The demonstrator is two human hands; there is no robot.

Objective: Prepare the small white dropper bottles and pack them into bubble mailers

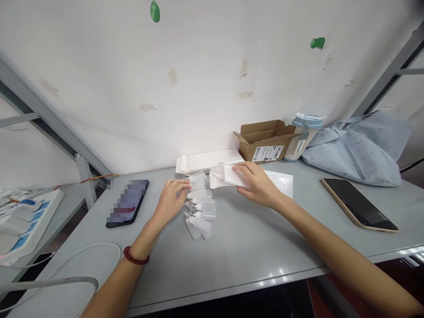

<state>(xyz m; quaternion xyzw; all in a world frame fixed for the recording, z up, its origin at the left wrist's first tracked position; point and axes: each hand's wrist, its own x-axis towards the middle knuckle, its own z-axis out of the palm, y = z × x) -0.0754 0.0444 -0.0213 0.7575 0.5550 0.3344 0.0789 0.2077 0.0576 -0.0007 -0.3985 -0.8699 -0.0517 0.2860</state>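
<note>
Several small translucent plastic squeeze bottles with looped caps lie in a rough column on the grey table. My left hand is at the far end of the column, its thumb and fingers closed around the cap end of a bottle. My right hand grips a white padded envelope just to the right of the bottles, tilted with its flap end towards them. Under that hand another white padded envelope sticks out to the right. More white envelopes lie stacked against the wall.
An open cardboard box, a blue-lidded cup and a pale blue cloth bag stand at the back right. Phones lie at the left and right. A white cable and a power strip are at the left.
</note>
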